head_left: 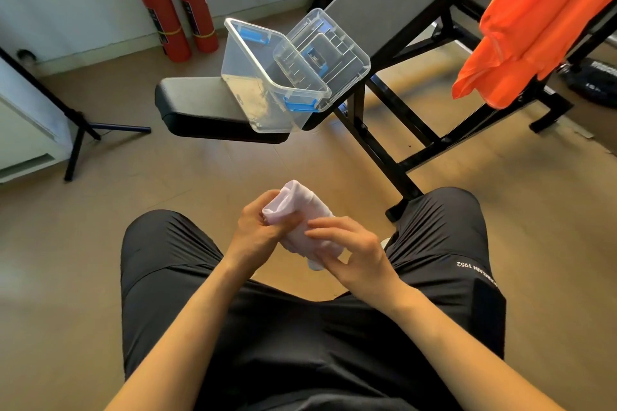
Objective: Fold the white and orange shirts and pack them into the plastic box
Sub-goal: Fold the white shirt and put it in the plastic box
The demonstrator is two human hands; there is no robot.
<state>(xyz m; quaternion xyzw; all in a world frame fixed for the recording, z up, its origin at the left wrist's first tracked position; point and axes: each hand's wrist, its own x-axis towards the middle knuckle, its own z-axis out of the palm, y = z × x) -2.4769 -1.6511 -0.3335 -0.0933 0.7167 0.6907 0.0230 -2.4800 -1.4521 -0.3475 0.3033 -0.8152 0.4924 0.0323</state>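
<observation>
The white shirt (302, 227) is a tight folded bundle held over my lap, between my knees. My left hand (257, 230) grips its upper left end, thumb across the cloth. My right hand (350, 250) cups its lower right side with fingers curled round it. The clear plastic box (247, 76) with blue latches stands open on the black seat of a weight bench (197, 100). Its clear lid (330, 43) leans against the bench back behind it. The orange shirt (534, 19) hangs over the bench frame at the upper right.
Two red fire extinguishers (173, 6) stand by the wall at the back left. A black tripod leg (80, 130) crosses the floor on the left. The black bench frame (394, 143) runs diagonally toward my right knee. I am seated in black shorts.
</observation>
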